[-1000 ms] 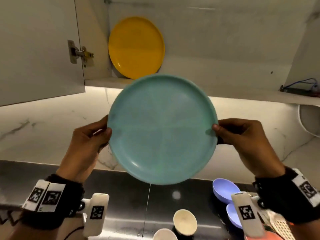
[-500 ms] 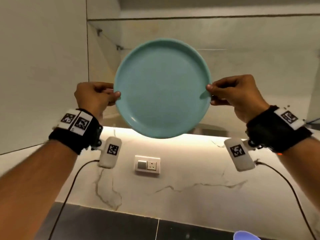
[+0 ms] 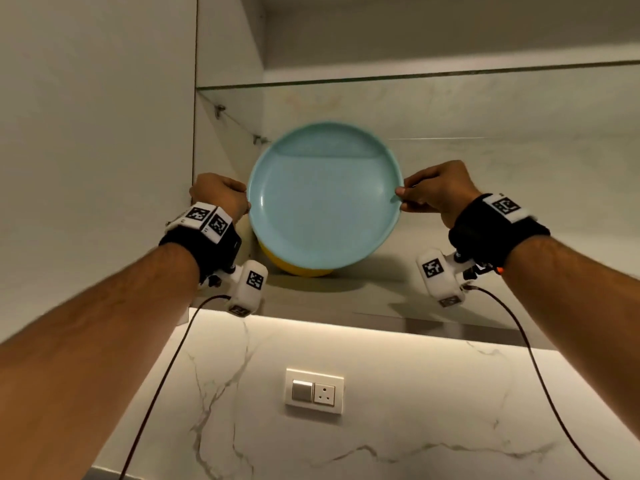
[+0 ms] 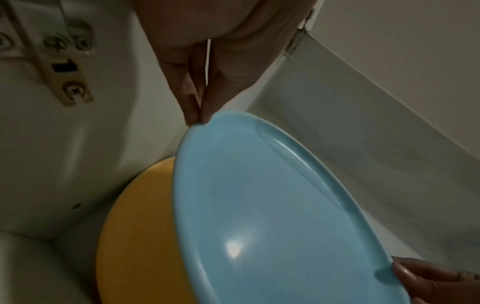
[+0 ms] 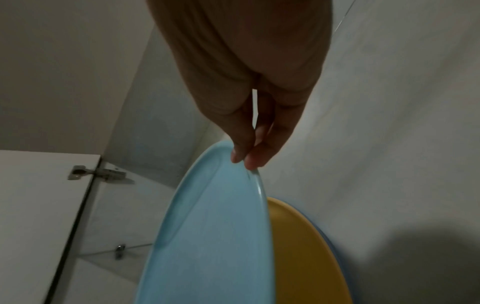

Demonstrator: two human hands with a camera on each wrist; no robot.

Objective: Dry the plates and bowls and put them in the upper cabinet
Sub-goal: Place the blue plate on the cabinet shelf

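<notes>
With both arms raised into the upper cabinet (image 3: 450,109), I've got the blue plate (image 3: 325,202) held on edge, face toward me. My left hand (image 3: 220,195) pinches its left rim, thumb and fingertips (image 4: 197,115) closed on the edge. My right hand (image 3: 440,188) pinches the right rim the same way, thumb in front, fingers (image 5: 255,158) behind. Both grips are narrow, on the rim only.

Plate sits inside the lower cabinet compartment, under the glass shelf (image 3: 415,79), near the left side wall. It's close to upright, tilted back a little at the top. Right behind it: a yellow plate (image 3: 298,270) leaning against the back wall; only its lower edge shows under the blue one from the head view. The left wrist view shows the yellow plate (image 4: 140,226) just behind the blue one; can't tell if they touch. The right wrist view shows a thin blue edge behind the yellow plate (image 5: 298,246), maybe another plate, too little showing to say.

Can't tell if the blue plate's bottom edge is on the cabinet floor (image 3: 346,299) or just above it.

Cabinet door (image 3: 97,133) is open on my left, hinge (image 5: 97,171) visible from the right wrist. Below the cabinet: lit marble wall (image 3: 415,393) with a switch-and-socket plate (image 3: 314,391). Cables (image 3: 162,375) hang from both wrist units.
</notes>
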